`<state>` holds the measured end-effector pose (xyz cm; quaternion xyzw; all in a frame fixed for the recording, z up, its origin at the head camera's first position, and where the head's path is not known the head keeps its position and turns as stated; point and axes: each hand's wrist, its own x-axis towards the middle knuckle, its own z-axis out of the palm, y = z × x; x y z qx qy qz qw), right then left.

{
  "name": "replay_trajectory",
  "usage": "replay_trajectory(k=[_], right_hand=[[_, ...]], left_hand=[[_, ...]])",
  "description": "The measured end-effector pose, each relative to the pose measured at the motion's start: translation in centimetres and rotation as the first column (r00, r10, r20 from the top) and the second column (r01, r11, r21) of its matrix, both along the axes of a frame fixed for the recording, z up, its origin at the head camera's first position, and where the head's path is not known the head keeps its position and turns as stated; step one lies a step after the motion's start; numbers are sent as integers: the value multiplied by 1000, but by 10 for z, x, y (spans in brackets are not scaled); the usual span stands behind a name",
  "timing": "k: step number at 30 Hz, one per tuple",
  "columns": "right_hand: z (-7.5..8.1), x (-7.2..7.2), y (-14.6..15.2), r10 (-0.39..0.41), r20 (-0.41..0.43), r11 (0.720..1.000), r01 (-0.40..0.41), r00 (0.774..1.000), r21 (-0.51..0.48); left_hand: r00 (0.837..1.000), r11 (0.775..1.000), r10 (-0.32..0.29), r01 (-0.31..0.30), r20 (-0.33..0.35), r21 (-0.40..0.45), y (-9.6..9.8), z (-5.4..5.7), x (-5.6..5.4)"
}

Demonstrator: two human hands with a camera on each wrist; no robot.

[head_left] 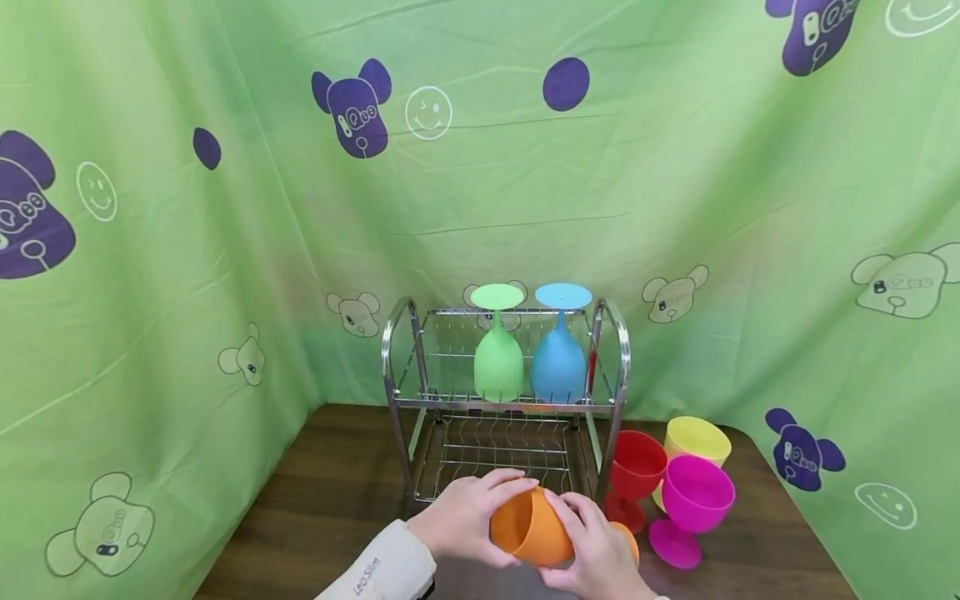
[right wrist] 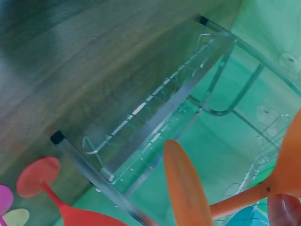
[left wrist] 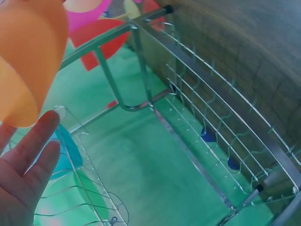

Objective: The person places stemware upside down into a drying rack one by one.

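Note:
Both hands hold an orange goblet (head_left: 551,533) low in front of the rack, tipped on its side with its mouth toward the left. My left hand (head_left: 467,518) grips the rim end, fingers above and thumb below. Around the bowl near the stem curls my right hand (head_left: 600,554); the stem is mostly hidden in the head view. The right wrist view shows the goblet's foot (right wrist: 183,183) and stem. On the rack's (head_left: 387,358) upper tier, a green goblet (head_left: 498,367) and a blue goblet (head_left: 558,371) stand upside down, side by side.
Right of the rack, a red goblet (head_left: 639,467), a yellow goblet (head_left: 697,437) and a magenta goblet (head_left: 699,496) stand upright, close together on the wooden table (head_left: 300,500). A lower wire tier (head_left: 502,448) sits below the upper one. Green patterned cloth (head_left: 487,192) hangs around.

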<state>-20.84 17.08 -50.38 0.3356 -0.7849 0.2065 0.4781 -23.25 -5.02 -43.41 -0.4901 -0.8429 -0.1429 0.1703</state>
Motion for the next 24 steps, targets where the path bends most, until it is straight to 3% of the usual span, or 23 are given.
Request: replay_trajectory(k=[2, 5, 10, 14, 17, 19, 20, 22, 24], right_hand=[[5, 1, 0, 4, 19, 1000, -4, 1000, 9], [10, 3, 0, 4, 43, 1000, -5, 999, 18], [16, 4, -1, -6, 48, 1000, 6, 999, 1], [19, 5, -7, -26, 26, 997, 28, 999, -76], [20, 11, -17, -40, 62, 974, 53, 997, -220], [23, 19, -26, -5, 184, 923, 76, 983, -378], [25, 23, -30, 33, 263, 879, 97, 964, -468], [33, 30, -37, 171, 429, 758, 160, 887, -632], [42, 35, -42, 334, 535, 631, 238, 776, -739]], left_hand=[[997, 1000, -8, 6, 82, 26, -1, 3, 1], [989, 997, -18, 7, 145, 76, -3, 5, 2], [981, 977, -47, 6, 189, 214, -6, 2, 1], [985, 938, -63, 4, 159, 347, -9, -6, 0], [994, 902, -44, -5, 103, 431, -10, -12, 1], [998, 878, -33, 2, 56, 478, -10, -16, 1], [999, 868, -26, 11, 24, 496, -10, -18, 1], [999, 848, -18, 36, -38, 529, -8, -20, 1], [995, 829, -27, 79, -100, 553, -5, -22, 1]])
